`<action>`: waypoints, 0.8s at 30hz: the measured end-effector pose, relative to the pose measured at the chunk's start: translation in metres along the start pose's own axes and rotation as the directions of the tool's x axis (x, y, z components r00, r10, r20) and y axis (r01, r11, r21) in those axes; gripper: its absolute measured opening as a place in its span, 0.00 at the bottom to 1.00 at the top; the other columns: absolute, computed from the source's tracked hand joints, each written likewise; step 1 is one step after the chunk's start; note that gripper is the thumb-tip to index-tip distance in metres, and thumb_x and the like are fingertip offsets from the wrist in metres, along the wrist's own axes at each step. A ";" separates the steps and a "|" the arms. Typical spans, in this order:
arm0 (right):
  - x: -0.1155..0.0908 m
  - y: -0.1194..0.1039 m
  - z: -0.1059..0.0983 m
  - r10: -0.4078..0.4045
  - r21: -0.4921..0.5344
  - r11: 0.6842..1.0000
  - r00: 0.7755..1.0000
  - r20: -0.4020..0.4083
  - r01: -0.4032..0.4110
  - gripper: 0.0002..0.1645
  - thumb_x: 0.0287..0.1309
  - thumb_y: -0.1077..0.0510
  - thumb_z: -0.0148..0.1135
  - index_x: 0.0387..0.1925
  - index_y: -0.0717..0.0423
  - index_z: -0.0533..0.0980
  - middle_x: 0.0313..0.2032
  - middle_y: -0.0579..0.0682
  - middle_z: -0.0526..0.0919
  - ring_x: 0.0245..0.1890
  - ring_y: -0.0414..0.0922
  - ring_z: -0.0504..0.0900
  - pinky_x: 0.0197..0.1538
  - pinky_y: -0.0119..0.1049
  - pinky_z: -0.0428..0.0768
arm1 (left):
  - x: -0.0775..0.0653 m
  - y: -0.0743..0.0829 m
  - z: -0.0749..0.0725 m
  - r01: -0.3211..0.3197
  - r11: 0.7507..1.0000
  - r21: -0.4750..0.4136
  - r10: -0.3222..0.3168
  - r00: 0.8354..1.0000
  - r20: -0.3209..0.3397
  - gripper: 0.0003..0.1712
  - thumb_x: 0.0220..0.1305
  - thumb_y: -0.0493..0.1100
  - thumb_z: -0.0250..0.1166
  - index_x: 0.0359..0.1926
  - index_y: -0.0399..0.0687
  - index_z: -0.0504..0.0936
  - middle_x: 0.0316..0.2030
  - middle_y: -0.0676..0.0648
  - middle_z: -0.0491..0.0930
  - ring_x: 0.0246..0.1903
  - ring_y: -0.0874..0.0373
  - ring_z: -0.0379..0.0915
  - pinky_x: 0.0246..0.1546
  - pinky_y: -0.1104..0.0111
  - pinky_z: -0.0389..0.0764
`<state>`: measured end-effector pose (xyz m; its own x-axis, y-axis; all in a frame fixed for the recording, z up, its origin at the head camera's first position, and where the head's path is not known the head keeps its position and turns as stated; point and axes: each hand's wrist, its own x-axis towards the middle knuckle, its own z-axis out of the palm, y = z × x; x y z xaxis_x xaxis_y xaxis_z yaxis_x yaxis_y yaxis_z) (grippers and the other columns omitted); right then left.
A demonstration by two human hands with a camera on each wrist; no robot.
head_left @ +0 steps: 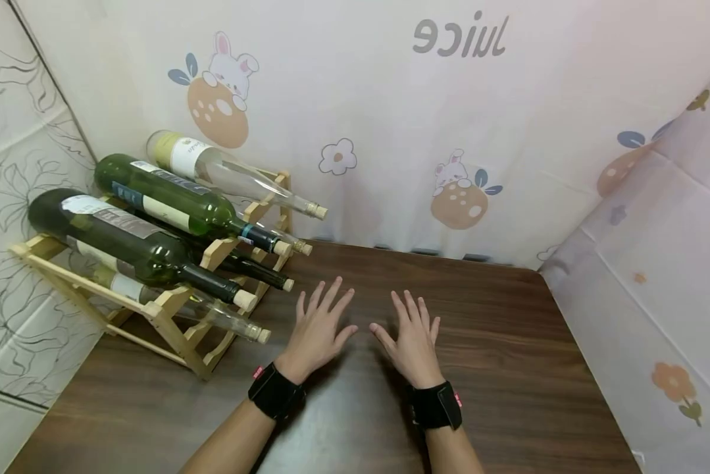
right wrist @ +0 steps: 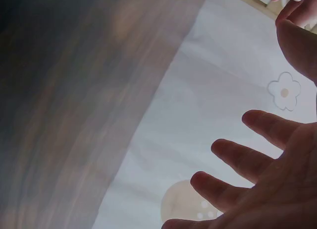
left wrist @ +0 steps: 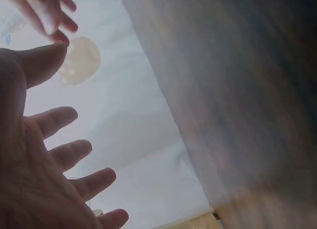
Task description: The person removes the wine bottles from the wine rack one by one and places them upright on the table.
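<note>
left hand (head_left: pixel 318 332): just right of rack (head_left: pixel 177 337), fingers spread wide | right hand (head_left: pixel 412 345): farther right of rack, fingers spread wide | corked bottles (head_left: pixel 153 253): lie in rack

The upper bottles (head_left: pixel 159 201) mostly hide the dark lower bottle (head_left: pixel 252 268).

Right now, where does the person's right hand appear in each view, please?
Head: the right hand, right of centre, lower half, beside the left hand.
Left wrist: the right hand, upper left corner, cut off.
Right wrist: the right hand, large, along the right side, cut off.
Shared landmark: the wooden tabletop, lower part in head, right side in left wrist, left side in right wrist.
</note>
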<state>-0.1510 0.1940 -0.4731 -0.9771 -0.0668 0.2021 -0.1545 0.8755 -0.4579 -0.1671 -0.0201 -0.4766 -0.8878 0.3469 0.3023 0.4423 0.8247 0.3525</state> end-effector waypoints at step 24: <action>0.011 0.001 -0.022 0.048 0.068 0.996 0.998 0.040 -0.050 0.52 0.71 0.37 0.63 0.84 0.51 0.53 0.83 0.63 0.49 0.84 0.67 0.40 0.74 0.84 0.37 | -0.007 0.030 -0.037 -0.111 0.993 0.052 0.112 0.993 -0.032 0.41 0.74 0.59 0.65 0.81 0.57 0.63 0.84 0.46 0.51 0.82 0.37 0.50 0.76 0.31 0.58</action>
<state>-0.1589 0.2043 -0.4521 -0.9884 -0.0438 0.1456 -0.1147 0.8434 -0.5249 -0.1425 -0.0148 -0.4353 -0.8280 0.4227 0.3685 0.5305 0.8034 0.2704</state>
